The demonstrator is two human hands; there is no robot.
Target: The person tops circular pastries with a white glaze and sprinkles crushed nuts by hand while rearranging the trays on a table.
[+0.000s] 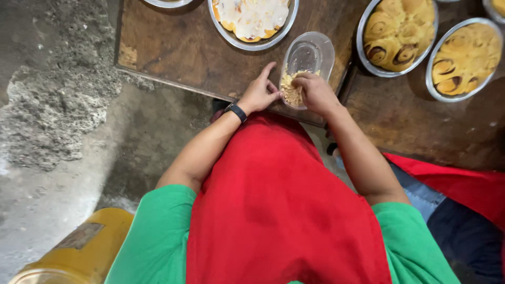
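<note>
In clear tub (pixel 311 52): tan crumbs (pixel 291 90).

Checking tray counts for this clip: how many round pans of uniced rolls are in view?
2 whole ones: one pan of rolls right of the clear container, another pan farther right. A sliver at the top right corner may be a third.

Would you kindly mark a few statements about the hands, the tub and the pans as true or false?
1. The right hand reaches into the clear plastic tub of crumbs. True.
2. The left hand wears a red glove. False: it is bare, with a black wristband.
3. The tub stands on the floor. False: it stands on the wooden table.
4. One round pan holds rolls under white icing. True.
</note>
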